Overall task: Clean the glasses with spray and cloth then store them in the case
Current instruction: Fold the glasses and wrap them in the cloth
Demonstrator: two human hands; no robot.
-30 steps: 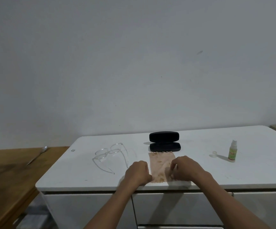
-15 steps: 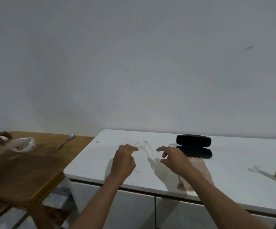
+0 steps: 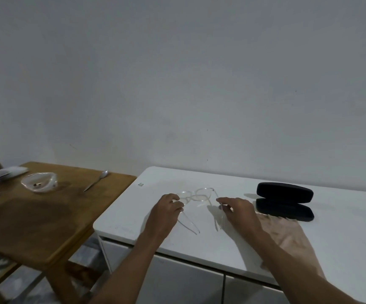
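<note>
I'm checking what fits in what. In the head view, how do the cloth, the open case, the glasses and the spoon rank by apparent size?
Largest to smallest:
1. cloth, partly hidden by an arm
2. case and glasses, too alike to rank
3. spoon, though it lies farther away

Both forearms reach forward over the glasses (image 3: 196, 197). The left hand (image 3: 165, 210) pinches the left temple; the right hand (image 3: 238, 208) pinches the right temple, fingers curled.

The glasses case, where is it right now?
The open black glasses case lies on the white cabinet top, right of the right hand, behind the cloth.
</note>
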